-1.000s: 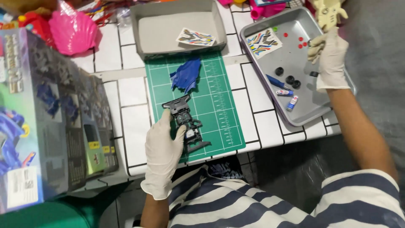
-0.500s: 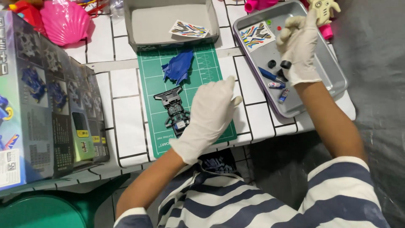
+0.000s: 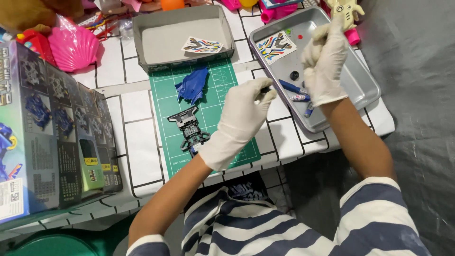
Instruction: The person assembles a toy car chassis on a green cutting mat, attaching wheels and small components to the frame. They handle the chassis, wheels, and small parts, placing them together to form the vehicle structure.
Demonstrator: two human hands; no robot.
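far left, a big printed cardboard kit box (image 3: 52,142) lies on the white grid-patterned tabletop (image 3: 142,142), with a pink scallop-shaped plastic toy (image 3: 73,47) up behind it. next along is the green cutting mat (image 3: 208,95): a glossy blue car body shell (image 3: 192,85) rests near its top, and the dark grey toy car chassis (image 3: 188,129) lies just below it, bare on the mat. above the mat is a shallow grey cardboard tray (image 3: 147,33) with a sheet of colourful stickers (image 3: 201,45) in it.

and here's the change: a second ago the white-gloved left hand (image 3: 241,118) was pressed down on that chassis; now it has lifted off and swung right, over the mat's right edge. its fingers are curled, thumb and forefinger pinched near a small dark bit at the tips, though i can't tell what it is. so the chassis is let go and the work has moved to small parts.

further right, the silver metal tray (image 3: 365,80) holds a second sticker sheet (image 3: 274,46), a small black wheel (image 3: 295,75) and blue pieces (image 3: 291,87). the white-gloved right hand (image 3: 327,61) has come in from the tray's far rim to hover over its middle, fingers loosely bent together; i can't tell whether it has anything, the palm faces away.
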